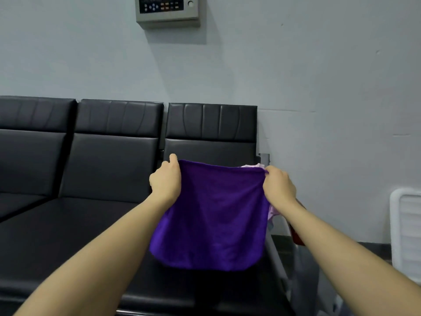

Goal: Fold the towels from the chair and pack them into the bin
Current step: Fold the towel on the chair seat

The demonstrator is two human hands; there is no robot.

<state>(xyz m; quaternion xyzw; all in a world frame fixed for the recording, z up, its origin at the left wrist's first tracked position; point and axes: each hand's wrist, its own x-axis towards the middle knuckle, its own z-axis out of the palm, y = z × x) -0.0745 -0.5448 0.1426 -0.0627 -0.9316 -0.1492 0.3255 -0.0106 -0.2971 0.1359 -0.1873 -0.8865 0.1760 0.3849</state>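
l hand (pixel 164 180) pinching top-l corner of purple towel (pixel 214 220) | r hand (pixel 279 187) fingers closed on top-r corner | towel hangs flat in air betw. hands, over rt seat of black chairs (pixel 109 156) | pale pink towel (pixel 252 166) peeks behind | white bin (pixel 406 224) far rt

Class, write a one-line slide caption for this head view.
Both hands, left hand and right hand, hold a purple towel up by its top corners.
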